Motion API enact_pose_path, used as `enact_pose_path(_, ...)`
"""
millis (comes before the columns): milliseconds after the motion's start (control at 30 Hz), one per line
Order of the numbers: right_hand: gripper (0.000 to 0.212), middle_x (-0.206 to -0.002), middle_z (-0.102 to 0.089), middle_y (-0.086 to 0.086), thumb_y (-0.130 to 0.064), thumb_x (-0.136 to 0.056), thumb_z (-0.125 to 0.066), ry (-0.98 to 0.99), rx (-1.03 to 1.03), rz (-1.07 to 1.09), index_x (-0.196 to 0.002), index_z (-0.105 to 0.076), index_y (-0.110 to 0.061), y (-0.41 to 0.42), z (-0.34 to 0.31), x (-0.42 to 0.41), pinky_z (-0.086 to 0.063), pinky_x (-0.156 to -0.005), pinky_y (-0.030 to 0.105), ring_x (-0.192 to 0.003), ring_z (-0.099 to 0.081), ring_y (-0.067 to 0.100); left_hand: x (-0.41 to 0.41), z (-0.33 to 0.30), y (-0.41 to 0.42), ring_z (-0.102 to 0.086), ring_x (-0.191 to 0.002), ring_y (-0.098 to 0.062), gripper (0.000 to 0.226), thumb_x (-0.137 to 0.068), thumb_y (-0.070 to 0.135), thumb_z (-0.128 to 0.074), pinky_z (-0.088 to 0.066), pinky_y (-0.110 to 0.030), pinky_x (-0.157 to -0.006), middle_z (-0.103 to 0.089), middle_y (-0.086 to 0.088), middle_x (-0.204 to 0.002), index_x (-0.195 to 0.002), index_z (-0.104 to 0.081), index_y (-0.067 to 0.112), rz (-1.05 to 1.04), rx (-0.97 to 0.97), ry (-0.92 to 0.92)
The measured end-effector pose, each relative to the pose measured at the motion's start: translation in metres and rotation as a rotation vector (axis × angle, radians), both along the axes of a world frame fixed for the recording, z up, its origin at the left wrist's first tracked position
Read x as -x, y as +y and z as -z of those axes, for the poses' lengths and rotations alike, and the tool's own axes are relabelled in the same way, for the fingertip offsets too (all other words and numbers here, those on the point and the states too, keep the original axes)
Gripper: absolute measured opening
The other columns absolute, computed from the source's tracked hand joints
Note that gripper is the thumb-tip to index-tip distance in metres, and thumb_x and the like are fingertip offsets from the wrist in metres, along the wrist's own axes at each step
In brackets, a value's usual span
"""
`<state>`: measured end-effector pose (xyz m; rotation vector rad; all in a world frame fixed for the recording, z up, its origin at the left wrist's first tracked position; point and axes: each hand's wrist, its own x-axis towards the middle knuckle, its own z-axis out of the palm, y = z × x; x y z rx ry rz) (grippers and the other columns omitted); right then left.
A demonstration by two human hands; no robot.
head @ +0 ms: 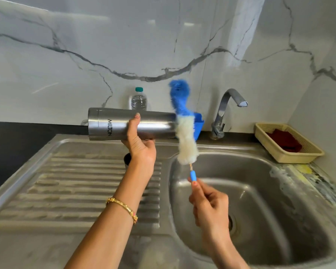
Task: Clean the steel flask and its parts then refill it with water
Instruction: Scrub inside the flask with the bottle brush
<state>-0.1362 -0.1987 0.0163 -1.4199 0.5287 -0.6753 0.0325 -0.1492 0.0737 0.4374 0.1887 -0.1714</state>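
My left hand (141,146) grips the steel flask (113,124) around its middle and holds it on its side above the drainboard, mouth pointing right. My right hand (209,206) pinches the thin handle of a bottle brush (184,136) with white and blue bristles. The brush stands nearly upright in the air, just outside the flask's mouth, above the left rim of the sink basin. A dark round part (127,159), possibly the flask's cap, peeks out on the drainboard behind my left wrist.
The steel sink basin (260,200) lies at the right, with the tap (227,111) behind it. A ribbed drainboard (76,191) fills the left. A small water bottle (139,100) and a blue holder (199,126) stand at the wall. A beige basket (287,144) holds a red cloth.
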Motion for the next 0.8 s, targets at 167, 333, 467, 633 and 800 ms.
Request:
enact_pose_path(167,0.036,-0.052,-0.034,0.002,-0.013,-0.090,-0.053,-0.035,0.005,-0.030,-0.057,-0.067,-0.010,0.014,-0.011,-0.008,-0.020,-0.037,0.013,-0.042,-0.022,0.003,-0.010,-0.001,0.009,-0.058,-0.108,-0.021,0.082,-0.054,0.028,-0.083,-0.052,-0.039,-0.082,-0.058,-0.003,-0.122,-0.127,-0.048,0.021,0.035,-0.048,-0.073)
enact_pose_path(333,0.036,-0.053,-0.030,0.004,-0.013,-0.092,-0.052,-0.076,0.006,0.051,-0.067,-0.052,0.014,0.014,-0.006,-0.006,-0.019,-0.040,0.018,-0.043,-0.020,0.006,-0.009,-0.003,0.003,-0.057,-0.112,-0.021,0.070,-0.052,0.031,-0.075,-0.042,-0.039,-0.102,-0.062,0.000,-0.111,-0.119,-0.057,0.018,0.054,0.009,-0.114)
enact_pose_path(467,0.028,-0.049,-0.037,0.000,-0.014,-0.091,-0.054,-0.035,-0.023,0.114,-0.069,-0.068,-0.009,-0.001,-0.004,-0.005,-0.020,-0.037,0.015,-0.038,-0.024,0.003,-0.010,-0.005,-0.005,-0.045,-0.127,-0.020,0.110,-0.046,0.039,-0.086,-0.030,-0.043,-0.110,-0.049,0.001,-0.137,-0.141,-0.034,0.027,0.085,-0.021,-0.115)
enact_pose_path(633,0.032,-0.050,-0.035,0.002,-0.012,-0.091,-0.053,-0.054,0.036,0.097,-0.072,-0.058,0.013,0.007,0.003,0.002,-0.021,-0.039,0.014,-0.040,-0.024,0.004,-0.006,0.005,-0.007,-0.057,-0.115,-0.023,0.091,-0.051,0.029,-0.084,-0.042,-0.043,-0.103,-0.059,-0.004,-0.127,-0.133,-0.046,0.020,0.073,-0.036,-0.128)
enact_pose_path(800,0.035,-0.051,-0.034,0.003,-0.016,-0.093,-0.052,-0.045,0.053,0.136,-0.063,-0.062,-0.001,-0.006,0.003,-0.004,-0.019,-0.039,0.019,-0.041,-0.023,0.006,-0.009,0.005,-0.004,-0.061,-0.098,-0.023,0.057,-0.063,0.027,-0.069,-0.049,-0.043,-0.095,-0.063,-0.004,-0.103,-0.118,-0.057,0.019,0.069,0.051,-0.211)
